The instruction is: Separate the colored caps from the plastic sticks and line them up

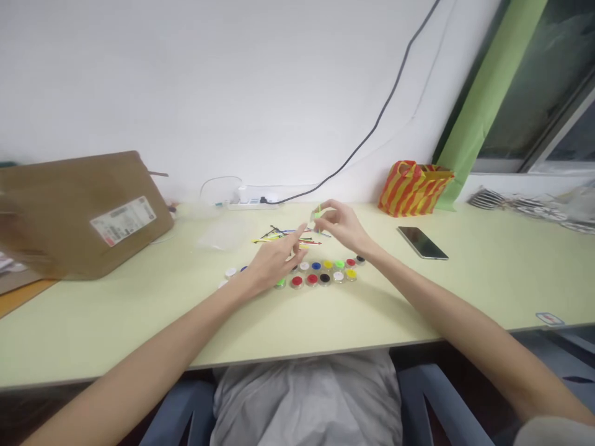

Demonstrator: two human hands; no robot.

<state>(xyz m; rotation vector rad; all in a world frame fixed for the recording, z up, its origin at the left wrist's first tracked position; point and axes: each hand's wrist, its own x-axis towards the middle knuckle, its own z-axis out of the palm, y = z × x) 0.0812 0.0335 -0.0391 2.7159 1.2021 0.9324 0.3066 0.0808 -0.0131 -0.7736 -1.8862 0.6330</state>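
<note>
My right hand (341, 224) is raised above the table, its fingers pinched on a small clear-and-green piece (317, 215); its exact kind is too small to tell. Just to its left, my left hand (277, 259) hovers with its index finger stretched toward that piece and the other fingers apart, holding nothing I can see. Thin coloured plastic strips (274, 233) lie in a loose pile behind the hands. Small round clear pieces with coloured discs (312, 279) stand in two rows below them, in red, black, white, yellow, blue and green. My left hand hides some of these.
A large cardboard box (83, 217) stands at the left, near a clear plastic bag (223, 232). A power strip (253, 203) with a black cable sits against the wall. To the right are a phone (422, 242), a striped bag (413, 188) and a stack of discs (487, 198).
</note>
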